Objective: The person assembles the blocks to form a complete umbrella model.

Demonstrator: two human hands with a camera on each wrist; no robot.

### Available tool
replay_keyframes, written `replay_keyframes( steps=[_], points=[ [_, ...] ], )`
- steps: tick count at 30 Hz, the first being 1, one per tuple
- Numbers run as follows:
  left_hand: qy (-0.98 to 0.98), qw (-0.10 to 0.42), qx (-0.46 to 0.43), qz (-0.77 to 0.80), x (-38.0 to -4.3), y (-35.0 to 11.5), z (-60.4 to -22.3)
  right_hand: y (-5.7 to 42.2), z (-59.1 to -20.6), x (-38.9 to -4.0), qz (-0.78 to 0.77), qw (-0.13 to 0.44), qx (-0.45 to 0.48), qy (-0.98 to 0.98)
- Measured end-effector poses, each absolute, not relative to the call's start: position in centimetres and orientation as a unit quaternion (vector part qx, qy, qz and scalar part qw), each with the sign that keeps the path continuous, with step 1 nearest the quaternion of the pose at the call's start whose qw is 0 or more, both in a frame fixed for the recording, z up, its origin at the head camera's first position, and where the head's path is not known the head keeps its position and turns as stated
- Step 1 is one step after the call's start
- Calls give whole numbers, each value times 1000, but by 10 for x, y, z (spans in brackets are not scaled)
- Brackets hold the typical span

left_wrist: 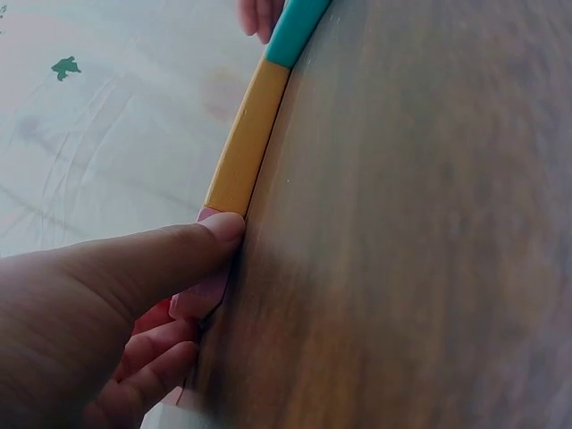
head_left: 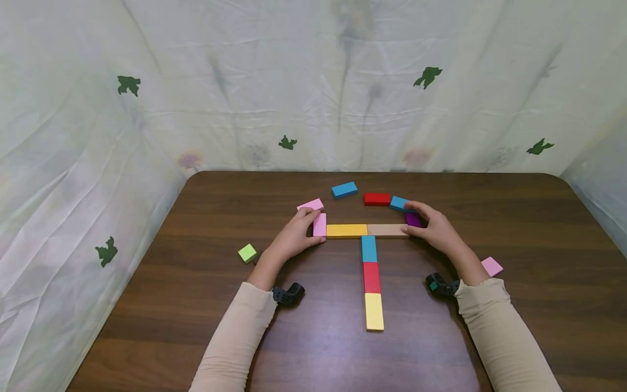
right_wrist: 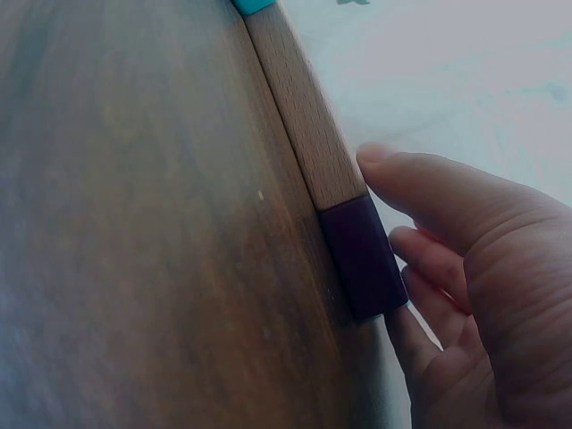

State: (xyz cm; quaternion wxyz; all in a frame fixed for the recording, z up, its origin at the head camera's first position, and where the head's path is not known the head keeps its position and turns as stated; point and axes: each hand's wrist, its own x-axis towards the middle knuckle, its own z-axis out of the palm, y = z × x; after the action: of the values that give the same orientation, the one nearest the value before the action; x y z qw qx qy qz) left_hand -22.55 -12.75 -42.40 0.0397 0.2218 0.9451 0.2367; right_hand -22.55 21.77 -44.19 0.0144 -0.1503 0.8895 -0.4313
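In the head view my left hand (head_left: 292, 235) pinches a pink block (head_left: 319, 224), its thumb at the near end and a finger at the far end. A yellow-orange block (head_left: 346, 231) adjoins that pink one, followed by a plain wooden block (head_left: 388, 231). My right hand (head_left: 435, 227) is around a purple block (head_left: 413, 220) at the row's right end. In the right wrist view its thumb stands above where the purple block (right_wrist: 362, 259) meets the wooden one, apart from the front face, with loosely bent fingers behind. A blue block (head_left: 399, 203) lies by the right forefinger.
A column of teal (head_left: 369, 249), red (head_left: 371, 277) and light yellow (head_left: 374, 312) blocks runs nearward from the row. Behind lie another pink (head_left: 311, 204), a blue (head_left: 344, 189) and a red block (head_left: 377, 199). A green (head_left: 247, 253) and a pink block (head_left: 492, 266) lie outward.
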Motion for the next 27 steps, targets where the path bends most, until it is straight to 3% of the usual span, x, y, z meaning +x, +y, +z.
replay_keyframes(
  steps=[21, 27],
  points=[
    [919, 50, 243, 305, -226, -137, -420, 218, -443, -225, -430, 8, -151, 890],
    [918, 22, 226, 325, -228, -143, -415, 218, -443, -226, -433, 12, -151, 888]
  ],
)
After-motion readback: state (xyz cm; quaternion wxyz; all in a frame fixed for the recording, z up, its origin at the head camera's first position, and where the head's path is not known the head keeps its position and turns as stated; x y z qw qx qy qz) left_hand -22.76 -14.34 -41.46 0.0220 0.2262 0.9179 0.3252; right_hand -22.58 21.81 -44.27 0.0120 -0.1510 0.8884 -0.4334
